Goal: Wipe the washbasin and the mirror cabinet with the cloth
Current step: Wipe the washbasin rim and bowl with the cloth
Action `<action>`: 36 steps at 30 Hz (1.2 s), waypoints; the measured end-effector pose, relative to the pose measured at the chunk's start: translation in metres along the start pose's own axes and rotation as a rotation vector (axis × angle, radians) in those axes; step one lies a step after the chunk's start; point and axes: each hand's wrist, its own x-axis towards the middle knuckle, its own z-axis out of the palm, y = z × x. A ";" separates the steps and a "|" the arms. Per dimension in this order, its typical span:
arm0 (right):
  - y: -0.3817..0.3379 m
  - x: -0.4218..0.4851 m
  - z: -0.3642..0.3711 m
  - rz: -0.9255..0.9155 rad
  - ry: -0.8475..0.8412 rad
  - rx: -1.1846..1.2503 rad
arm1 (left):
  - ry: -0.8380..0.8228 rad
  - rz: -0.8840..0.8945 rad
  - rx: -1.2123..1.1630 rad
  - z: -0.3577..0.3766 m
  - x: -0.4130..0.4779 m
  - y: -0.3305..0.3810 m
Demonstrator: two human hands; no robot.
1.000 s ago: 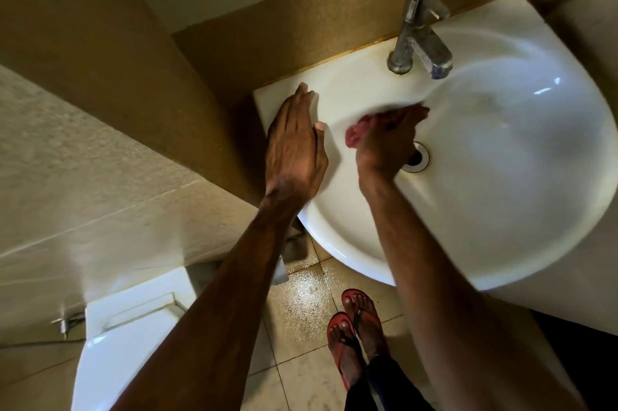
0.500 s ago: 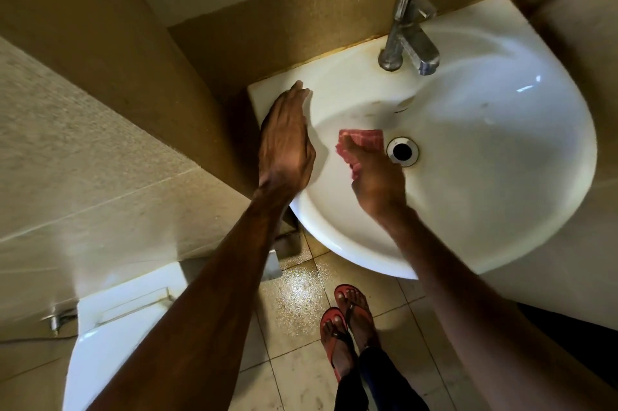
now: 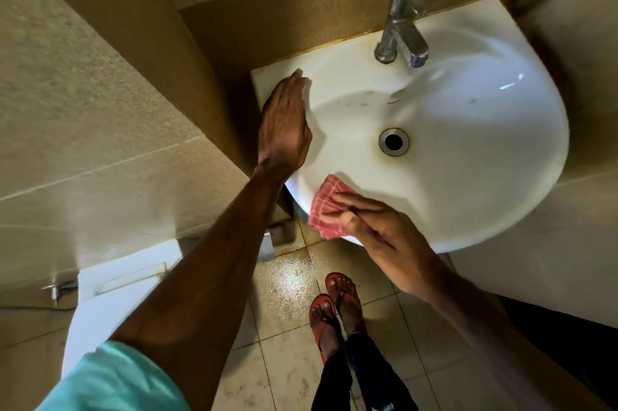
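A tiled bathroom corner held the white washbasin (image 3: pixel 475 176). From the head view, the right hand (image 3: pixel 391 238) pinched the pink cloth (image 3: pixel 326 211) on the near-left rim. The bowl, drain (image 3: pixel 394 142) and tap (image 3: pixel 401 35) lay ahead and to its right. The left hand (image 3: pixel 284 129) rested flat on the left rim, fingers straight, beside the cloth's likely path. No mirror cabinet showed.

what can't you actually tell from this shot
Mirror cabinet: nowhere in the head view; the frame ends just above the tap.
Cloth: partly under the right hand, head view, so its full size is hidden.
Washbasin front rim: head view, covered by cloth and right hand.
Left hand palm: head view, hidden by the hand's own back, so its contact with the rim is unclear.
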 end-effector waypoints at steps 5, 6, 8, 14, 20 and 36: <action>0.016 -0.015 -0.004 -0.053 0.155 -0.145 | 0.018 0.040 0.054 0.001 -0.002 -0.001; 0.014 -0.013 -0.003 -0.037 0.126 -0.187 | 0.036 0.065 0.062 0.002 -0.003 -0.002; 0.009 -0.003 0.000 0.012 0.026 -0.374 | 0.043 0.074 0.065 0.002 -0.003 -0.002; -0.002 0.007 0.049 -0.081 0.084 -0.864 | -0.010 -0.005 0.017 -0.003 -0.006 0.008; 0.028 -0.011 0.064 -0.343 0.245 -0.943 | -0.185 -0.030 -0.049 -0.009 -0.028 0.040; 0.050 -0.059 0.006 -0.273 0.297 -0.915 | -0.376 -0.069 0.051 -0.014 -0.046 0.070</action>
